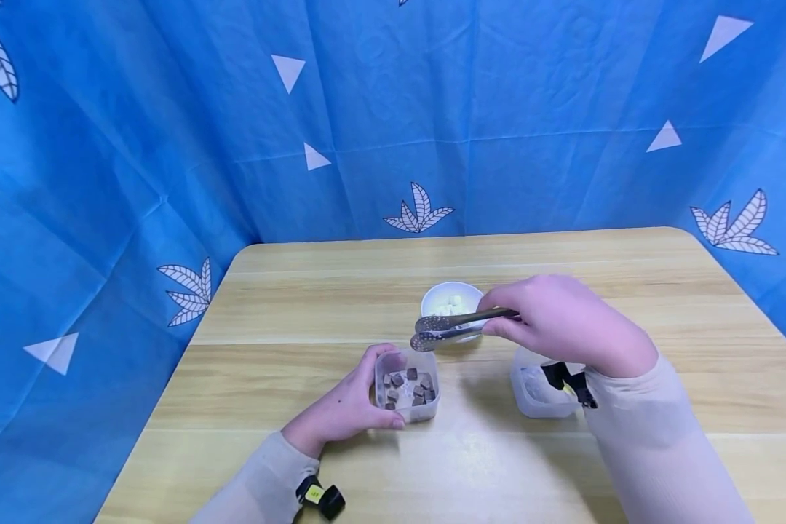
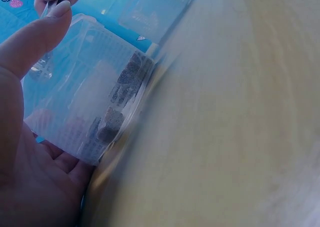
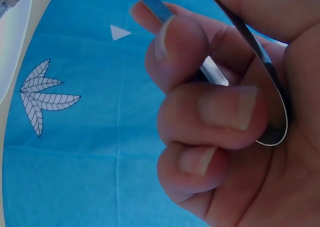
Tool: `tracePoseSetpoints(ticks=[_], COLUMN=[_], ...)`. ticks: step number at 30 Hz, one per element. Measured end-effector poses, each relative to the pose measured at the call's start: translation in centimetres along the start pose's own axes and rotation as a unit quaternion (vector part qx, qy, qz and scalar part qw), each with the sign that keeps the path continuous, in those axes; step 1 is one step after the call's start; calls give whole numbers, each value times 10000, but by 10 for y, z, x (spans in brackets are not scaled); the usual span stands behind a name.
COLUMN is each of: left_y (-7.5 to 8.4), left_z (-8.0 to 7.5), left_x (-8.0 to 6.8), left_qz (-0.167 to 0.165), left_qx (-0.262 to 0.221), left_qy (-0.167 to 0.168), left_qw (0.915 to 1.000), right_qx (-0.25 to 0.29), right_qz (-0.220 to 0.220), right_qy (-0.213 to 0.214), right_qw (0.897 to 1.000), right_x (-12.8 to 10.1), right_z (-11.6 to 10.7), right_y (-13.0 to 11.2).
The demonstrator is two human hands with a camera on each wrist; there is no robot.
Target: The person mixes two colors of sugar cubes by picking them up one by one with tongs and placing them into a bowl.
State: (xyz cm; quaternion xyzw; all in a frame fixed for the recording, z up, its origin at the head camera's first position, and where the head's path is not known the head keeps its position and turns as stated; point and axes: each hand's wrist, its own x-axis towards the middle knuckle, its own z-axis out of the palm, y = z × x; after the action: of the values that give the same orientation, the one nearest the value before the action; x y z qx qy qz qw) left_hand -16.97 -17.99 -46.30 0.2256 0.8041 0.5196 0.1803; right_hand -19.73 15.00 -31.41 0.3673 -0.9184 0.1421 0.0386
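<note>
A person sits at a wooden tabletop (image 1: 288,451) backed by blue patterned cloth. Their left hand (image 1: 343,407) wraps around the near side of a small clear plastic box (image 1: 407,393), thumb on one wall and fingers on the other, steadying it where it stands. Inside lie several small dark brown cubes (image 1: 409,386).

The right hand (image 1: 563,324) is raised just beyond and to the right of the left, fingers curled around the handle end of metal tongs (image 1: 455,326). The right wrist view shows the fingers squeezing both tong arms. The perforated tips point left and hover just above the far edge of the box, close together; nothing can be seen held between them.

Just behind the tong tips sits a white bowl (image 1: 452,300) holding pale cubes. Below the right wrist stands a second clear container (image 1: 540,393), partly hidden by the sleeve.

To do this well, it seems wise to keep the left hand firm so the light box does not slide, ease the tongs apart before lowering them, and close on one cube at a time by its flat sides.
</note>
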Motion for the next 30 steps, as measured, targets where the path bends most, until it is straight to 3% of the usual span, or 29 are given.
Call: tracePoseSetpoints(ticks=[11,17,24,30], left_y=[0,0,-1,-1], left_z=[-1,-1,-2,-1], left_x=[0,0,1,1], left_qz=[41,-50,55,207], left_qx=[-60,-174,-275,-127], left_qy=[-25,-100,-120,-109], left_qw=[10000,9998,9995,9996], right_qx=[-279,-507,-612,-784], right_qz=[-430,-411,-253,-421], right_qy=[-318,-411,-457,-425], right_qw=[9982,9970,9968,9951], right_x=[11,19,23,29], right_z=[20,34,47,60], right_y=[-22,-31,-40,-46])
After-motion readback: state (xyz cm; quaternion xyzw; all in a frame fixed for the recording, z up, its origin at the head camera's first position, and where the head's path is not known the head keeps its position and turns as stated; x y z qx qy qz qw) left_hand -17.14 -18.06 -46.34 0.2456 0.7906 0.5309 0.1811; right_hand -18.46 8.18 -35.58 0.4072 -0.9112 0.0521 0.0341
